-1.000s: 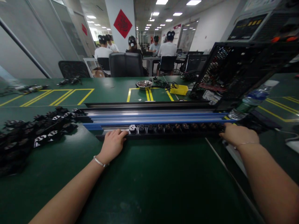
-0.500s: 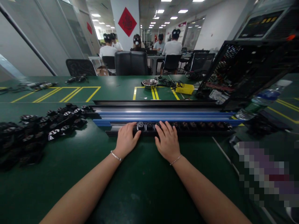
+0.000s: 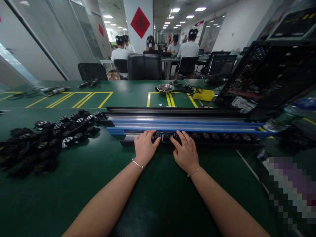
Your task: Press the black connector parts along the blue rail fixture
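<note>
A black channel rail (image 3: 128, 143) lies crosswise in front of me, with a row of small black modules (image 3: 214, 136) sitting along it. My left hand (image 3: 145, 147) grips the leftmost black module (image 3: 157, 134) between thumb and fingers. Close to it, my right hand (image 3: 186, 152) has its thumb and forefinger on another black module (image 3: 175, 135), partly hidden by the fingers. One more module (image 3: 167, 135) shows between the two hands. Behind the rail run blue and silver rails (image 3: 118, 130).
Many loose black modules (image 3: 46, 141) are heaped on the green table at left. Behind are a metal bowl (image 3: 165, 88) and a yellow tray (image 3: 204, 94). An open computer case (image 3: 278, 72) and a plastic bottle (image 3: 288, 113) stand at right. Several people sit beyond.
The camera view has turned slightly left, so everything sits further right in the picture. My right hand's thumb and forefinger have shifted onto a module; the left hand keeps its place at the row's end.
</note>
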Demonstrator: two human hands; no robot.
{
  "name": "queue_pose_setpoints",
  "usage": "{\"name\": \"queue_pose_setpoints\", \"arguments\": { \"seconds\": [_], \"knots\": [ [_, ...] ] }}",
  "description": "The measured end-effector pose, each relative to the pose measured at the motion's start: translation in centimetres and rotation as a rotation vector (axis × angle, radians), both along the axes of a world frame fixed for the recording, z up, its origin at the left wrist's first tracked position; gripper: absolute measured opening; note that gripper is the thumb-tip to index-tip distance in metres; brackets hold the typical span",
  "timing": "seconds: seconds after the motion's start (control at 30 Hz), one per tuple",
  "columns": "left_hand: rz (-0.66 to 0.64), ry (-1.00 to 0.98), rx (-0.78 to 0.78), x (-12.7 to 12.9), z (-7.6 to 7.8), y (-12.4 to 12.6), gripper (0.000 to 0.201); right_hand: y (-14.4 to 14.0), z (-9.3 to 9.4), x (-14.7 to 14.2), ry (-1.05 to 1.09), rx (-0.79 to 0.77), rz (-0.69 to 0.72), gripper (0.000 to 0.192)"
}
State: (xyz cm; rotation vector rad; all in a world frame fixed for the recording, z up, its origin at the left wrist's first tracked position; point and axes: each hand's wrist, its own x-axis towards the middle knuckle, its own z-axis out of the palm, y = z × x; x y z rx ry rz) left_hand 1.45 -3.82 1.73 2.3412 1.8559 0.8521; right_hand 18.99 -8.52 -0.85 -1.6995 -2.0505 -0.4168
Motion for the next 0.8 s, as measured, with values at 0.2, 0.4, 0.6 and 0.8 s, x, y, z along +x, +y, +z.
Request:
{"name": "queue_pose_setpoints", "arguments": {
  "seconds": [0.2, 0.4, 0.6, 0.8],
  "knots": [
    [-0.049, -0.005, 0.003, -0.7, -0.4, 0.4, 0.037, -0.1, 0.2, -0.1, -0.034, -0.005, -0.023, 0.046],
    [-0.053, -0.009, 0.007, -1.3, -0.6, 0.7, 0.038, -0.1, 0.4, -0.1, -0.062, -0.025, -0.041, 0.047],
    [-0.020, -0.013, 0.034, -2.2, -0.6, 0.9, 0.036, 0.1, 0.3, -0.7, -0.080, 0.012, -0.062, 0.043],
    [0.027, -0.029, 0.075, -3.0, -0.9, 0.9, 0.034, 0.6, 0.2, -2.5, -0.014, 0.084, -0.162, 0.030]
  ]
}}
